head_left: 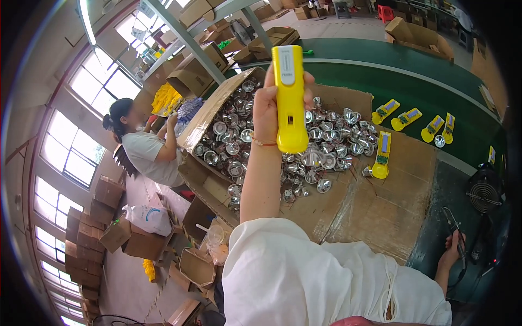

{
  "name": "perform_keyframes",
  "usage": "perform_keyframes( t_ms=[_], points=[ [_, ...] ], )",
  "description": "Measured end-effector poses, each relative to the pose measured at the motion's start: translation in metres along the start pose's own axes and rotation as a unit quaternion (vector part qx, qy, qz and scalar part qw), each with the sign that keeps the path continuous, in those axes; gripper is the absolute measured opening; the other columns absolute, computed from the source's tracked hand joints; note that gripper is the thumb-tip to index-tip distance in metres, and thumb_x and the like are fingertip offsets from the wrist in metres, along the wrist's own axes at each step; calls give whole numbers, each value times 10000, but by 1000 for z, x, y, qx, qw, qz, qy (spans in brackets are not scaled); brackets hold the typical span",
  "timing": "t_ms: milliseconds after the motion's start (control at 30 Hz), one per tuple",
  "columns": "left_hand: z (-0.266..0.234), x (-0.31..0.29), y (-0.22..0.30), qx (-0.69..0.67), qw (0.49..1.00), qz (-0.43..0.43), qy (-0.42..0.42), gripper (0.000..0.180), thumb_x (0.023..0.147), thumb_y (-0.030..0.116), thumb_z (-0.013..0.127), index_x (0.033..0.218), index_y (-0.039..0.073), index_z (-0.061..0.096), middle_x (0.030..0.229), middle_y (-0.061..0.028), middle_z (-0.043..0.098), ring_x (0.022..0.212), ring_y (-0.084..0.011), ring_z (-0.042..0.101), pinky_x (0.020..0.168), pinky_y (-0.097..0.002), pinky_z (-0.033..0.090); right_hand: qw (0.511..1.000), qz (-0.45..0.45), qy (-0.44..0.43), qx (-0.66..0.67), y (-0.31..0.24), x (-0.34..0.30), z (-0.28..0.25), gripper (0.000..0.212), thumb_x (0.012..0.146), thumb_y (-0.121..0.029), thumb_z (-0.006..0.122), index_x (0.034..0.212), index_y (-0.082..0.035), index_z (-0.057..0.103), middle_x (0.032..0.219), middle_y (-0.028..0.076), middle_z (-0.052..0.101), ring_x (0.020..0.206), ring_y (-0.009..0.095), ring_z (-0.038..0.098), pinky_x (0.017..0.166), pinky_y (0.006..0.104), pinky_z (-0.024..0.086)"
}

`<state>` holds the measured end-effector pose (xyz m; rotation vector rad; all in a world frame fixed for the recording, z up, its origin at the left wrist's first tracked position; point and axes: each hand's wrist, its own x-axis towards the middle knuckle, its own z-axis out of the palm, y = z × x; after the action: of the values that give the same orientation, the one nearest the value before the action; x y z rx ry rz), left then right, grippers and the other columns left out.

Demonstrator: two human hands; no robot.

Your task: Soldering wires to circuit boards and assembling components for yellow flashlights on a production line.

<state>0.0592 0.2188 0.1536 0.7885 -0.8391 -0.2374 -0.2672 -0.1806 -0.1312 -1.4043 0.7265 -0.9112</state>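
Observation:
My left hand (266, 108) is raised and closed around a yellow flashlight (292, 122), which stands upright with its grey switch panel at the top and a small dark slot lower down. Below and behind it, a cardboard box (204, 125) is heaped with shiny silver reflector cups (326, 136) on thin wires. Off to the right, my right hand (452, 247) grips a soldering iron (451, 217), its tip pointing up and away. An opened yellow flashlight half (383, 155) with a green circuit board lies on the cardboard between my hands, beside a loose reflector cup.
Several more yellow flashlight halves (406, 119) line the green conveyor belt (342, 76). A small black fan (483, 193) stands at the right edge. On the left another person (149, 149) works by yellow and purple parts. Boxes (144, 239) crowd the floor.

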Motion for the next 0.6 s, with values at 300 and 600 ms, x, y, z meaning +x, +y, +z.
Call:
perform_keyframes(
  t_ms=[300,600],
  points=[
    [-127,-35,167,717,301,399,486,560,839,94,387,1358,36,186,1189,-272,329,1036,-340,374,900,-439,308,1000,-10,13,-16,4,0,-3,145,866,-227,552,817,-91,545,612,-40,469,535,30,399,499,169,286],
    [-175,-81,206,790,48,283,542,593,816,109,463,1349,164,208,1084,-238,370,968,-345,412,813,-436,344,998,-23,22,-55,3,3,1,179,881,-237,527,760,-106,513,605,-51,451,540,23,381,510,167,272]
  ],
)
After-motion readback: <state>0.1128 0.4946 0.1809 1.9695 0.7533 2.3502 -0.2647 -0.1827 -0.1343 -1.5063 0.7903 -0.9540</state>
